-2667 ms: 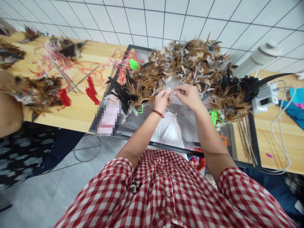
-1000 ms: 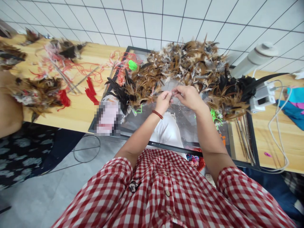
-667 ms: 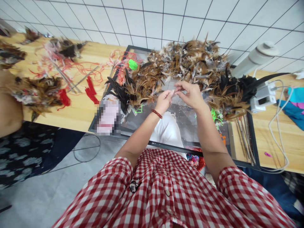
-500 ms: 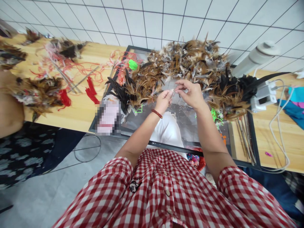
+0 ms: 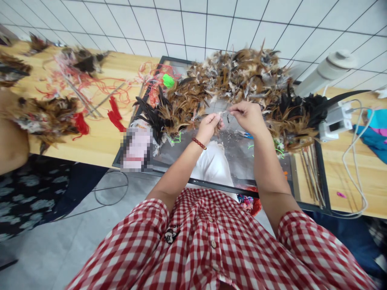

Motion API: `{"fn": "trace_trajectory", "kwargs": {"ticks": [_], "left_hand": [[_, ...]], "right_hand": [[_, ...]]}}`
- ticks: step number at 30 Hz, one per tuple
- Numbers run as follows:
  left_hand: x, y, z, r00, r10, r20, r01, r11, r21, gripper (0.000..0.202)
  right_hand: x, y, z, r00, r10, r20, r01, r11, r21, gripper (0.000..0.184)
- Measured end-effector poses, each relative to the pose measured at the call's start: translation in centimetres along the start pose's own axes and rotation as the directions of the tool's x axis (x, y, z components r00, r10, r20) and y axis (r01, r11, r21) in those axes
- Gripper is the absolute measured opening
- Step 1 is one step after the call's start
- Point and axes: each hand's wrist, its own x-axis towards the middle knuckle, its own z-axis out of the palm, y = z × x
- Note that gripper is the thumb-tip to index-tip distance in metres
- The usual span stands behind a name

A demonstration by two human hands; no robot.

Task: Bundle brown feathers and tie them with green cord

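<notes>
My left hand (image 5: 209,126), with a beaded bracelet on its wrist, is closed in a pinch over the dark tray (image 5: 173,155). It grips what looks like a small feather (image 5: 217,131), whose brownish tip shows under the fingers. To its right, my right hand (image 5: 247,117) pinches a thin whitish strand (image 5: 224,112) that runs across the gap to the left fingertips. Whether this is thread or a feather's stem, I cannot tell. Beyond both hands lies a large heap of brown feathers (image 5: 238,78). A small blue-handled tool (image 5: 246,135) lies beside my right wrist.
Black feathers (image 5: 305,112) and a white charger (image 5: 335,123) with cables are at the right, near a white bottle (image 5: 326,72). Thin sticks (image 5: 313,175) lie at the tray's right end. Leftward are red yarn (image 5: 115,114), feather bundles (image 5: 54,117) and another person's arm (image 5: 13,137).
My right hand has drawn slightly away to the right, and the pale strand now spans the space between my hands. The blue-handled tool has come into view. My left hand stays nearly in place.
</notes>
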Motion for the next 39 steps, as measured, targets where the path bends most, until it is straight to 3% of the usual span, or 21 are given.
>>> {"fn": "trace_trajectory", "kwargs": {"ticks": [8,13,15,18,21,24,31,37,39], "left_hand": [[-0.1,0.0,0.0,0.999,0.03,0.036,-0.03,1.0,-0.005,0.033],[0.1,-0.1,-0.1,0.999,-0.001,0.053,0.001,1.0,0.0,0.035],[0.2,-0.2,-0.1,0.999,-0.019,0.035,0.019,1.0,-0.001,0.036],[0.1,-0.2,-0.1,0.998,-0.036,0.048,0.036,0.999,-0.002,0.037],[-0.1,0.0,0.0,0.991,-0.049,0.126,0.051,0.999,-0.013,0.037],[-0.4,0.1,0.0,0.978,-0.044,0.206,0.054,0.998,-0.042,0.037],[-0.5,0.0,-0.2,0.952,-0.123,0.28,0.136,0.99,-0.028,0.036],[-0.6,0.4,-0.5,0.943,-0.144,0.3,0.202,0.964,-0.172,0.033],[-0.6,0.6,-0.6,0.928,-0.159,0.338,0.238,0.949,-0.206,0.032]], "right_hand": [[-0.1,-0.8,0.6,0.994,-0.071,0.085,0.066,0.996,0.068,0.021],[0.1,-0.5,0.3,0.996,-0.001,-0.094,0.001,1.0,0.001,0.024],[0.0,0.2,-0.1,0.999,0.043,0.024,-0.043,0.999,0.006,0.024],[-0.1,1.0,-0.2,0.962,0.066,0.264,-0.103,0.987,0.126,0.029],[-0.1,0.8,0.3,0.97,0.036,0.241,-0.125,0.922,0.367,0.042],[-0.1,-0.2,0.6,0.963,-0.009,0.268,-0.132,0.855,0.502,0.04],[-0.1,-0.4,0.9,0.969,-0.003,0.245,-0.116,0.877,0.466,0.038],[-0.1,0.0,0.6,0.976,0.029,0.217,-0.147,0.82,0.553,0.053],[-0.2,-0.2,0.4,0.967,0.002,0.255,-0.152,0.807,0.57,0.056]]}}
